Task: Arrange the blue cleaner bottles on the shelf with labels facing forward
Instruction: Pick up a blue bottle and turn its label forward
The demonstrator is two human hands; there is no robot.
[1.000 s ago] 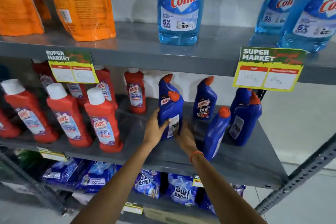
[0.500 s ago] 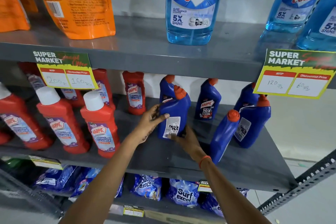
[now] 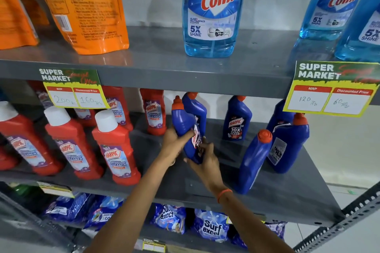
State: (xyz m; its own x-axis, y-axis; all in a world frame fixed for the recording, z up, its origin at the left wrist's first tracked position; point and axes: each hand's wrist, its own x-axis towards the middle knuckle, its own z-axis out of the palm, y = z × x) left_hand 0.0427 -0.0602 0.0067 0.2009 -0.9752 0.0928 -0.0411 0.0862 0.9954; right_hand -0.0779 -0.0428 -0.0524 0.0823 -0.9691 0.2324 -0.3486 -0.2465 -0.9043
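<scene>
**Blue Harpic bottle mid-turn on the middle shelf**

Left hand [image 3: 174,139] and right hand [image 3: 205,156] both clasp a blue Harpic bottle [image 3: 185,127], tilted, on the grey shelf [image 3: 277,191] beside the red Harpic bottles [image 3: 115,146]. Rigid, smooth plastic, probably liquid-heavy: grip the lower body, not the slim neck

"Colin 5X SHINE" is read on the upper-centre bottle [image 3: 209,12]; "HARPIC 10X TOTAL CLEAN" on the mid-right blue bottle [image 3: 236,119]; "SUPER MARKET" on the right tag [image 3: 331,88].

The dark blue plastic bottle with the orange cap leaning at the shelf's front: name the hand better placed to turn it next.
Right hand: it is nearer that leaning bottle; the left hand sits farther away.
</scene>
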